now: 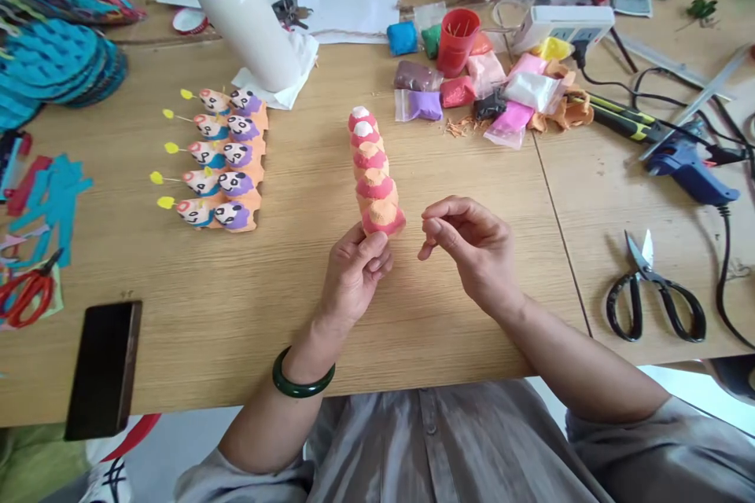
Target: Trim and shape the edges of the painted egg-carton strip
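Observation:
My left hand point(352, 271) grips the near end of an egg-carton strip point(375, 187), thumb on top. The strip points away from me; its row of bumps is coated in pink and orange clay, and the two farthest bumps carry white tops. Just right of the strip, apart from it, my right hand point(475, 244) has thumb and forefinger pinched together. Whatever may be between those fingertips is too small to make out. Farther left stands a finished-looking carton piece point(251, 189) with small painted animal faces and yellow-tipped sticks.
Clay packets point(418, 104) and a red cup point(458, 41) lie beyond my hands. At right are black-handled scissors point(664, 300), a blue glue gun point(693, 165) with its cord and a power strip point(563, 25). A white bottle point(248, 31), phone point(104, 368) and red scissors point(27, 295) occupy the left.

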Action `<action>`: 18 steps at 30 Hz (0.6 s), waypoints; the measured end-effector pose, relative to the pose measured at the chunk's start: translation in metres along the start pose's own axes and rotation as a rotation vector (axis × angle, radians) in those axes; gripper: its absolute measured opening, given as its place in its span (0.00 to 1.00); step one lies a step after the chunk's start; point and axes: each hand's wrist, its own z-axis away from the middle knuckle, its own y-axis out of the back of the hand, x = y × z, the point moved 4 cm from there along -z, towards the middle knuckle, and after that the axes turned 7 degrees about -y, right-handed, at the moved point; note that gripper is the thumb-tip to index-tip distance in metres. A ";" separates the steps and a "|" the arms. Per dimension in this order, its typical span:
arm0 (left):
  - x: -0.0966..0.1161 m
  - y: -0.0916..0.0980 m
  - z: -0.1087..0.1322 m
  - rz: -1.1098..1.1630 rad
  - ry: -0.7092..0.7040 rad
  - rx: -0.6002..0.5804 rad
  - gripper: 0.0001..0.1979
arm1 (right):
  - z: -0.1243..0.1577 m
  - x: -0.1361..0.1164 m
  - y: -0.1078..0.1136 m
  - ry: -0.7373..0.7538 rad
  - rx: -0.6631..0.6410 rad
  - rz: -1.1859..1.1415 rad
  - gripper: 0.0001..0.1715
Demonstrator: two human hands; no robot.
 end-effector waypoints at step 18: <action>-0.016 -0.009 0.015 0.111 0.045 -0.042 0.20 | 0.016 -0.002 -0.011 0.470 -0.009 0.416 0.10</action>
